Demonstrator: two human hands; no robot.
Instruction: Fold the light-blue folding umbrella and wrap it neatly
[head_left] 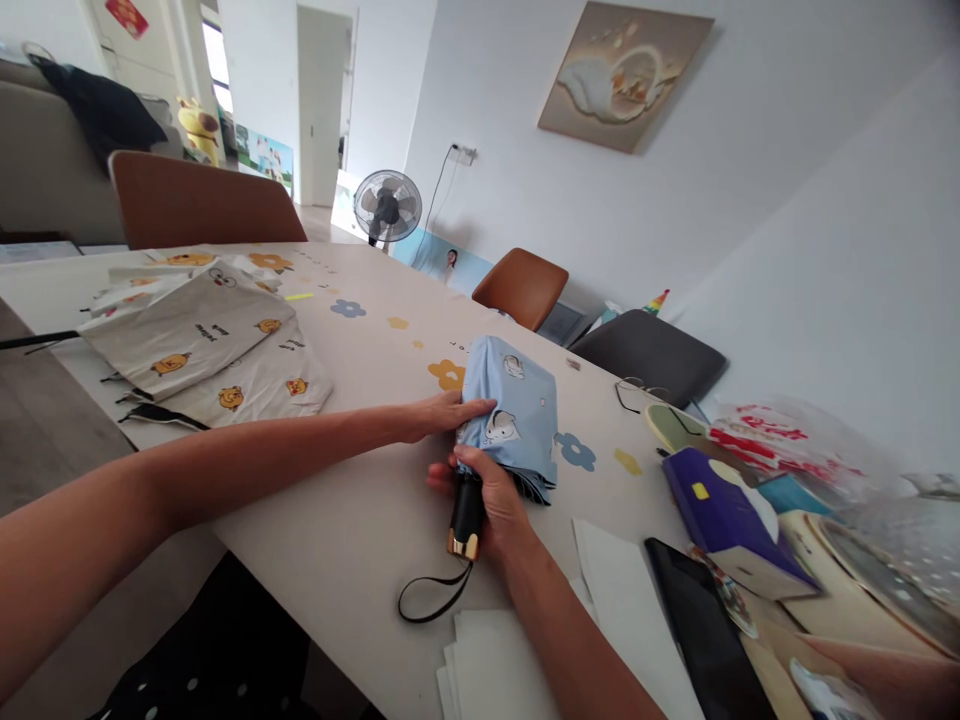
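A light blue folding umbrella (525, 400) with cartoon animal prints lies folded over the table in front of me, its fabric loosely bundled. Its black handle (466, 510) has a gold end and a black wrist strap (433, 598) looped toward me. My right hand (493, 498) is closed around the umbrella where handle and fabric meet, thumb on top, fingertips showing at the left. My left hand (444, 412) grips the fabric's left side, thumb lying across it; its other fingers are mostly hidden. A white umbrella (217, 350) with yellow cartoon prints lies partly folded at the left.
White papers (622, 590), a black tablet-like device (709, 630), a purple box (739, 520) and eyeglasses (637, 390) are on the table's right side. Chairs (206, 205) stand along the far edge. A fan (388, 205) is behind the table (360, 500).
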